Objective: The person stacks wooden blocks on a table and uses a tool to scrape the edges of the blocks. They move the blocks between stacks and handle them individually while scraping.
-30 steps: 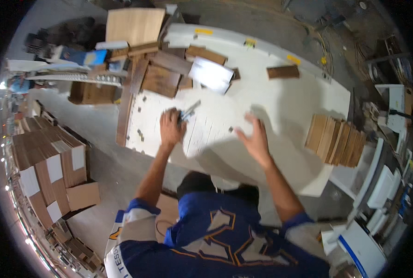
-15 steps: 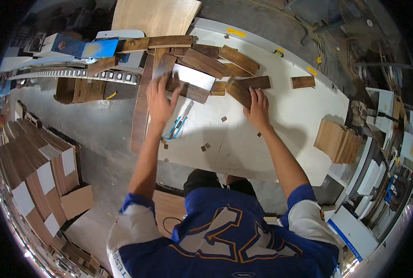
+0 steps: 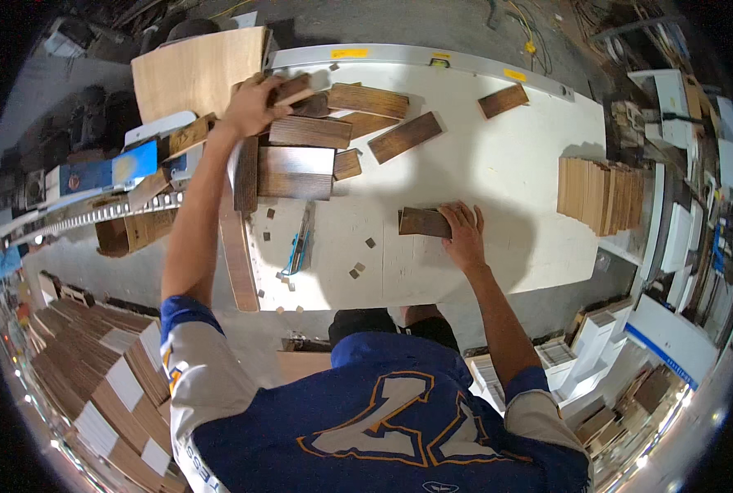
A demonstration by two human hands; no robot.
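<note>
My left hand (image 3: 251, 107) is at the far left of the white tabletop (image 3: 498, 189), its fingers closed on a short dark wood plank (image 3: 294, 89) above a loose pile. Nearer to me, my right hand (image 3: 463, 232) grips the end of another short dark plank piece (image 3: 422, 221), which appears to have a second one under it. Several brown offcuts lie in the pile, among them a shiny wide piece (image 3: 296, 172) and a slanted piece (image 3: 405, 137). A blue-and-grey utility knife (image 3: 298, 242) rests on the table, with small square chips (image 3: 356, 269) scattered around.
A long metal level (image 3: 399, 56) runs along the far edge. Lighter wood pieces stand stacked (image 3: 596, 195) at the right, and one dark piece (image 3: 503, 101) lies apart. A pale board (image 3: 198, 74) is at the far left. Stacked boards (image 3: 95, 353) stand on the floor at the left.
My left hand has moved away from me and to the left, now with a plank piece in it. My right hand has come nearer with its piece. The view has shifted.
</note>
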